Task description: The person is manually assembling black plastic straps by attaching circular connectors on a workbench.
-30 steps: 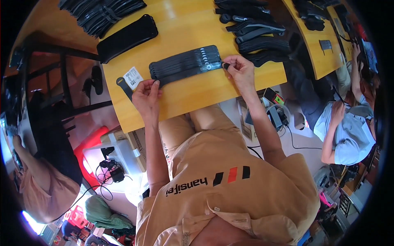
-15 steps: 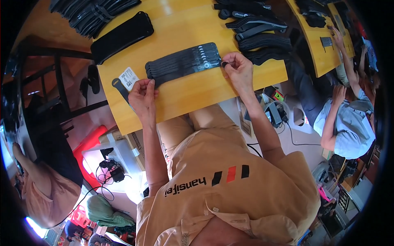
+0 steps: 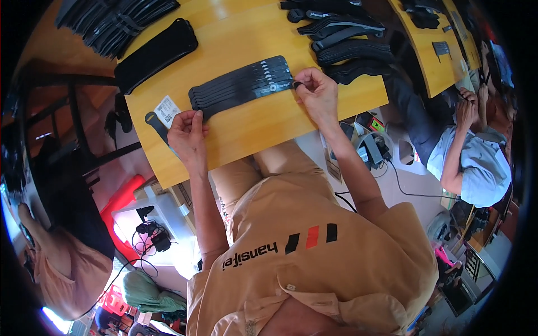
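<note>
A row of overlapping black straps (image 3: 238,85) lies flat on the table, with pale marks near its right end. My left hand (image 3: 189,137) is at the row's left end, thumb and fingertips closed at the lower edge of the nearest strap. At the opposite end, my right hand (image 3: 318,96) pinches a small dark piece that looks like that strap's tip; the fingers partly hide it. Beside my left hand lie a white printed label (image 3: 166,112) and a single dark strap (image 3: 157,127) with a slotted end, partly covered by the hand.
The yellow table (image 3: 235,140) ends just before my lap. A black pouch-like case (image 3: 157,55) and bundled black straps (image 3: 115,22) are at the far left; more strap bundles (image 3: 353,50) sit at the right. A co-worker in light blue (image 3: 473,165) sits at another table.
Both hands keep their places at the strap row's ends; the whole view has shifted slightly. At right, the co-worker's hand has drawn back from the other table's surface.
</note>
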Demonstrator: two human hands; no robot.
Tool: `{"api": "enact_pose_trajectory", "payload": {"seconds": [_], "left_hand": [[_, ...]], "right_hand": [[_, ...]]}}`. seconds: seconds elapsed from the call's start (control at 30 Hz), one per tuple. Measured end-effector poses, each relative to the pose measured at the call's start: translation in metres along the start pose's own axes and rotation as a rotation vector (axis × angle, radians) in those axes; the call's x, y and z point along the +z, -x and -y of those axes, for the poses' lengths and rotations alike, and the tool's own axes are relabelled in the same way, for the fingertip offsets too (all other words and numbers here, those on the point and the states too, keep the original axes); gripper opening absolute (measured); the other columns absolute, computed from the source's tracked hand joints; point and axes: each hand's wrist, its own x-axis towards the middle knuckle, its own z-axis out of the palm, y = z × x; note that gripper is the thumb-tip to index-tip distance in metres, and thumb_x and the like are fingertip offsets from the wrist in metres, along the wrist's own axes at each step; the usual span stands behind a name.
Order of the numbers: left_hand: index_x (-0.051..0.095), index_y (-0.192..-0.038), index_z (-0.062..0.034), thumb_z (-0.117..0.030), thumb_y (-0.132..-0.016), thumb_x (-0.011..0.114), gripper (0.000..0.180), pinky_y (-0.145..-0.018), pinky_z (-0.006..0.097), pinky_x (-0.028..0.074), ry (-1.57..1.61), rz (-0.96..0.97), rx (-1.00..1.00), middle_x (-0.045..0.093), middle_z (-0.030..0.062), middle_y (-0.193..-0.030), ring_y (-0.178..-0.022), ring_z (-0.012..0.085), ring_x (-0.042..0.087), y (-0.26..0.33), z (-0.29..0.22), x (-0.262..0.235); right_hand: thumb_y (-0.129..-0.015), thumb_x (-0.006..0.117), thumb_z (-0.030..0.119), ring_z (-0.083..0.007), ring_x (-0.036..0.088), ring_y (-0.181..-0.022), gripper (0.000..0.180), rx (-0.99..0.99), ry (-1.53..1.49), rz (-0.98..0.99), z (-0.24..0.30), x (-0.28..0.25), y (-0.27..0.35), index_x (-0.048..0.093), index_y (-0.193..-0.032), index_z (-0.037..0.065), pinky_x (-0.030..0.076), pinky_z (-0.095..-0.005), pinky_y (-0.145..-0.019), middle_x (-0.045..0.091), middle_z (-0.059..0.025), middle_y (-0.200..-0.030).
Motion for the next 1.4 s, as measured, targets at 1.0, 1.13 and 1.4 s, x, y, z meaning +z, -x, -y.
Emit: {"api": "enact_pose_trajectory", "payload": {"seconds": [1.0,1.13,1.4], "left_hand": [[0.058,-0.08,0.0015,-0.006,-0.082,0.063,0.009,-0.046,0.018,0.041,-0.063,-0.021,-0.012,0.056,0.0023,-0.064,-0.05,0.0066,0.052,0.001,-0.008,0.003],[0.058,-0.079,0.0012,-0.006,-0.081,0.063,0.009,-0.045,0.018,0.041,-0.09,-0.039,0.01,0.056,0.0021,-0.063,-0.049,0.0067,0.052,0.003,-0.009,0.005],[0.058,-0.078,0.0019,-0.006,-0.08,0.064,0.01,-0.045,0.019,0.042,-0.154,-0.053,0.014,0.057,0.0029,-0.062,-0.049,0.007,0.052,0.003,-0.014,0.006]], "right_hand": [[-0.064,0.061,-0.003,-0.0089,0.053,-0.053,0.013,-0.016,0.186,-0.051,0.015,0.007,-0.004,0.058,-0.076,0.0,0.045,-0.0218,-0.053,0.057,-0.0038,-0.059],[-0.064,0.062,-0.003,-0.0093,0.053,-0.052,0.013,-0.026,0.21,-0.05,0.016,0.007,-0.004,0.058,-0.076,0.0,0.045,-0.022,-0.052,0.057,-0.004,-0.059],[-0.063,0.061,-0.003,-0.011,0.052,-0.051,0.012,-0.081,0.26,-0.059,0.017,0.008,-0.003,0.057,-0.073,0.0,0.044,-0.0232,-0.051,0.055,-0.0051,-0.058]]}}
